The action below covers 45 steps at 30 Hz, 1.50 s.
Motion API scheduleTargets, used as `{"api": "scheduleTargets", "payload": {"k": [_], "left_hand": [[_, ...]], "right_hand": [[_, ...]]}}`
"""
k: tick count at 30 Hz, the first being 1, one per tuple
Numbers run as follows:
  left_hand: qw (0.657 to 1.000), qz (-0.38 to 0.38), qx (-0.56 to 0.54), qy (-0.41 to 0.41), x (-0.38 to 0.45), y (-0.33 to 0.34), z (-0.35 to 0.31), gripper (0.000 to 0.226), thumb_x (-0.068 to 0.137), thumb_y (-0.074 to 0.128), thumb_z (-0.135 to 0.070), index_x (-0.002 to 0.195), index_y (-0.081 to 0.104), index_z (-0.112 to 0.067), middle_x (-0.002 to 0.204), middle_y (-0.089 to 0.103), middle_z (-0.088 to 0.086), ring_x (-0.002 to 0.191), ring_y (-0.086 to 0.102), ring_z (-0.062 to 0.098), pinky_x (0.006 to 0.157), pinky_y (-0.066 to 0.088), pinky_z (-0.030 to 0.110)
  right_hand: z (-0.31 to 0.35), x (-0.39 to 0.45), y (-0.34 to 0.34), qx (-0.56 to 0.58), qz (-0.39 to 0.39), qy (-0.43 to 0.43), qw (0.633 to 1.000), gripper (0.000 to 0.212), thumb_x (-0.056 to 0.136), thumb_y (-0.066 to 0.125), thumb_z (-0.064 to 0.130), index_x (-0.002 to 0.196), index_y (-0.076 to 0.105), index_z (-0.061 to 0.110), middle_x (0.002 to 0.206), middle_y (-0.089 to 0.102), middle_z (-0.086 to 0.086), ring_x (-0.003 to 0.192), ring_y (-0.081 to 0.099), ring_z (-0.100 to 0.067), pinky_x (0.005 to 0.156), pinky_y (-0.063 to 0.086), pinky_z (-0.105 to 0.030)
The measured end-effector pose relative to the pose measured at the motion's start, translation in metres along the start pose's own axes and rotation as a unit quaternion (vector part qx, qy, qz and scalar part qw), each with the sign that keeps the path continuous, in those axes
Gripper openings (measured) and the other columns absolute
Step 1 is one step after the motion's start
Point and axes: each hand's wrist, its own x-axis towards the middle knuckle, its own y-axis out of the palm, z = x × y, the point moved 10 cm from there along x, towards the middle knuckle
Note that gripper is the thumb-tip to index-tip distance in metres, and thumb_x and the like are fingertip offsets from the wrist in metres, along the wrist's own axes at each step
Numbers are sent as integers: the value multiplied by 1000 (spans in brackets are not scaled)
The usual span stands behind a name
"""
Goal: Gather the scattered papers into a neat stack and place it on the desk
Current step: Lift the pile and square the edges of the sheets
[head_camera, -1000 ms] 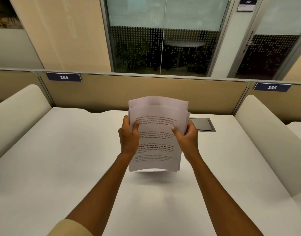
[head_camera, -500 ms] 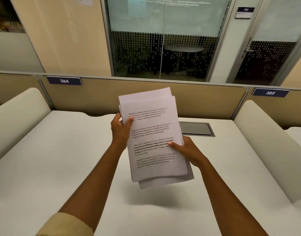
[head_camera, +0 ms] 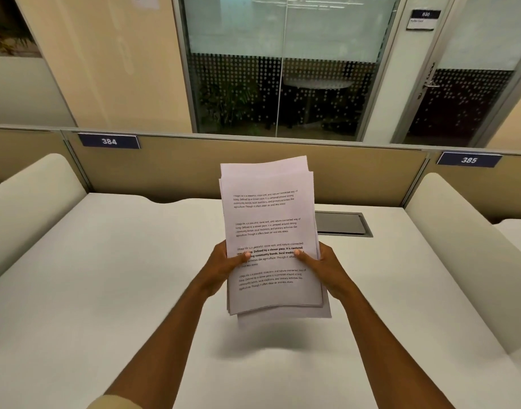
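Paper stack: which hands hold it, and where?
Both: left hand and right hand grip the paper stack at its long side edges, thumbs on the front, above the desk.

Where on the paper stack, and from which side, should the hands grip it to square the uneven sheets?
Grip the paper stack on its two long side edges, one hand from each side, as the left hand and right hand do now. The sheets stick out unevenly at the top and bottom, so probably loosen the hold and tap the bottom edge on the desk.
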Motion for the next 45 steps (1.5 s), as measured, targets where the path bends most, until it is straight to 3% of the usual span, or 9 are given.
{"api": "scheduleTargets", "payload": {"k": [5, 11, 18, 22, 25, 32, 36, 40, 45], "left_hand": [[984, -138, 94, 69, -8, 5, 0, 27, 97, 54, -12, 124, 58, -10, 115, 69, 13, 101, 69, 31, 81, 61, 48], [957, -234, 139, 105, -20, 6, 6, 23, 99, 49, -12, 120, 57, -18, 105, 66, 3, 91, 67, 20, 69, 61, 27], [945, -264, 158, 109, -31, 4, 27, 20, 97, 53, -13, 116, 58, -17, 98, 64, -4, 86, 66, 16, 73, 62, 29], [944, -260, 166, 120, -36, 5, 28, 19, 90, 52, -28, 107, 59, -26, 92, 64, -14, 83, 66, 12, 65, 58, 17], [945, -263, 159, 113, -36, 3, 29, 18, 94, 57, -21, 100, 57, -38, 93, 64, -14, 84, 66, 13, 66, 59, 19], [949, -279, 127, 67, -35, -6, 31, 39, 85, 70, -34, 121, 60, -22, 102, 67, -7, 86, 67, 13, 58, 58, 14], [948, -288, 113, 73, -35, -8, 24, 42, 84, 70, -38, 121, 62, -22, 104, 69, -4, 87, 68, 12, 56, 57, 15], [945, -301, 100, 82, -35, -11, 12, 36, 81, 70, -47, 112, 63, -29, 102, 71, -5, 84, 71, 17, 57, 59, 21], [934, -334, 81, 95, -33, -13, -8, 48, 78, 60, -59, 110, 65, -24, 95, 73, 0, 80, 72, 22, 58, 60, 24]], "right_hand": [[-2, 2, 8, -57, -45, -21, 997, 34, 90, 65, 18, 122, 56, 16, 115, 66, -7, 100, 67, -27, 83, 59, -44], [-13, -2, 7, -17, -115, -25, 993, 34, 89, 66, 17, 122, 59, 11, 114, 68, -10, 99, 66, -31, 86, 57, -50], [-38, -12, 13, 3, -136, -6, 991, 28, 90, 65, 19, 118, 62, 15, 110, 69, -10, 96, 67, -30, 84, 58, -51], [-49, -16, 16, 14, -144, 3, 989, 18, 90, 66, 21, 107, 63, 26, 104, 71, -6, 94, 68, -28, 81, 60, -47], [-50, -15, 18, 13, -142, 8, 990, 21, 90, 66, 21, 111, 64, 23, 105, 71, -7, 94, 68, -28, 82, 59, -49], [-49, -10, 17, -9, -137, 9, 990, 36, 87, 69, 19, 122, 61, 15, 111, 70, -6, 97, 67, -28, 80, 60, -47], [-44, -9, 16, -12, -144, 0, 990, 36, 84, 72, 19, 118, 61, 22, 105, 69, 4, 95, 67, -21, 73, 61, -33], [-31, -12, 12, -23, -158, -18, 987, 43, 75, 80, 34, 111, 55, 35, 98, 64, 16, 89, 66, -13, 71, 61, -31], [-2, -13, 4, -20, -194, -66, 979, 54, 69, 73, 56, 115, 55, 34, 101, 67, 9, 89, 68, -15, 67, 62, -29]]}}
